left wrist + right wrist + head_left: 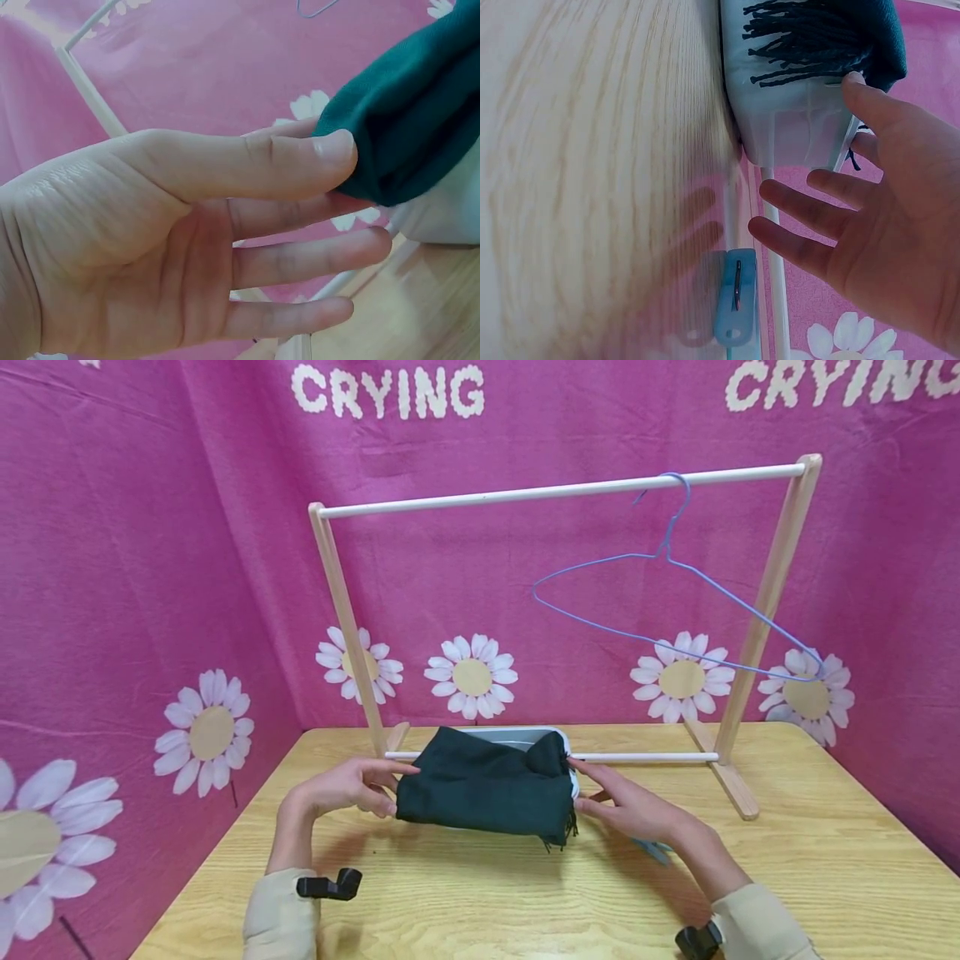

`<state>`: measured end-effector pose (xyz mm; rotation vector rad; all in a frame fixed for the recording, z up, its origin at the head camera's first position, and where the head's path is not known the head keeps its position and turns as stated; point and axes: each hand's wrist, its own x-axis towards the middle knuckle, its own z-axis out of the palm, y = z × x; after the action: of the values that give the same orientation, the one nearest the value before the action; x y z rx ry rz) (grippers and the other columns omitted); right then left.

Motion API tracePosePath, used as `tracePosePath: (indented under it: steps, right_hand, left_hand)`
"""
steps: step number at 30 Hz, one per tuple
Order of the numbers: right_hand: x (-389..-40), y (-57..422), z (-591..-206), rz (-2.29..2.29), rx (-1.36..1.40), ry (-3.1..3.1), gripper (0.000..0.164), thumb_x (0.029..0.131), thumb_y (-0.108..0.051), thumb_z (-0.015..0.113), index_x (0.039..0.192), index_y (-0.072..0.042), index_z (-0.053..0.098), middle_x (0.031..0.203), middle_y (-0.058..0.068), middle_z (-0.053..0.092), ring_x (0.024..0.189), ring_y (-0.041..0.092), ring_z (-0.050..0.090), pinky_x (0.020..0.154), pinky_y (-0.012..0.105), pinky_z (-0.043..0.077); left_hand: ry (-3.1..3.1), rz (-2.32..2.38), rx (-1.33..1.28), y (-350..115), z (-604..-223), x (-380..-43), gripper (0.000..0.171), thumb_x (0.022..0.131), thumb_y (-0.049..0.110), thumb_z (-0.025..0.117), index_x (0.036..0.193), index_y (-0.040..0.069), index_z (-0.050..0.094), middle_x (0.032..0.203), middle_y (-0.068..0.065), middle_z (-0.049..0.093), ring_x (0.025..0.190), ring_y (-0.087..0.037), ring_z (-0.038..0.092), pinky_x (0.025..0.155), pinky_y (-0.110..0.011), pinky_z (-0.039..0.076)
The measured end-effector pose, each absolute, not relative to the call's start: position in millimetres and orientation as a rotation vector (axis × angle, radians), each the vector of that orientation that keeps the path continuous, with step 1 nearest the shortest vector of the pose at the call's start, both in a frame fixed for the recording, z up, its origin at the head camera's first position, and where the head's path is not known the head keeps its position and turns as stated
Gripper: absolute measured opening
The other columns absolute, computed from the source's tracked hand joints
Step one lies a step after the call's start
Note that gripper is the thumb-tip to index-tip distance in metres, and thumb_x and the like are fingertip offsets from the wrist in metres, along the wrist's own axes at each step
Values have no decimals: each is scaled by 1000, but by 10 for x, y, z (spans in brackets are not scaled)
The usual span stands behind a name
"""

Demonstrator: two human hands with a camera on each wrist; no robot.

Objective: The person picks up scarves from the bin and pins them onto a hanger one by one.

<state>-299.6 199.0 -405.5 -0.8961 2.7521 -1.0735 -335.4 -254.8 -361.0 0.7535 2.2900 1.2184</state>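
A dark green scarf (483, 785) with fringed ends lies draped over a light-coloured plastic bin (780, 135), covering most of its opening. My left hand (345, 789) is at the scarf's left end. In the left wrist view its thumb and index finger pinch a fold of the green cloth (412, 112), while the other fingers stay extended. On the opposite side, my right hand (630, 797) has its thumb at the bin's rim beside the fringe (810, 45). The rest of its fingers spread out loosely, curled round nothing.
A wooden rack with a white top rail (487, 496) stands behind the bin. From it hangs a blue wire hanger (667, 560), right of centre. A light blue clip (736, 300) lies on the wooden table (465, 910) near my right hand. A pink flowered cloth (420, 585) backs everything.
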Motion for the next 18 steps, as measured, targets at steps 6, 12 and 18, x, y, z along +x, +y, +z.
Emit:
tracePosePath:
  steps: [6,12,18]
  right_hand:
    - [-3001,1990,-4077,-1090,-866,2731,70,101,-40,56,158,-13,25,157,21,32,120,36,60,93,46,52]
    - [-3015,1990,-4097,-1113,-879,2708,71,101,-40,56,158,-13,24,158,20,31,122,39,58,92,45,52]
    - [-3018,1988,-4100,-1115,-874,2710,71,101,-41,55,158,-15,23,158,20,31,124,40,56,95,46,51]
  left_hand:
    - [2327,1242,778,-2471,-3531,-3318,60,87,13,74,143,16,53,118,-13,66,103,-28,65,68,-29,51]
    - [2383,1299,779,-2420,-3500,-3310,56,86,11,75,139,17,58,126,-16,63,111,-28,59,76,-32,55]
    - [2421,1368,880,-2314,-3524,-3354,39,88,6,72,127,8,68,118,-11,68,99,-24,67,85,-34,57]
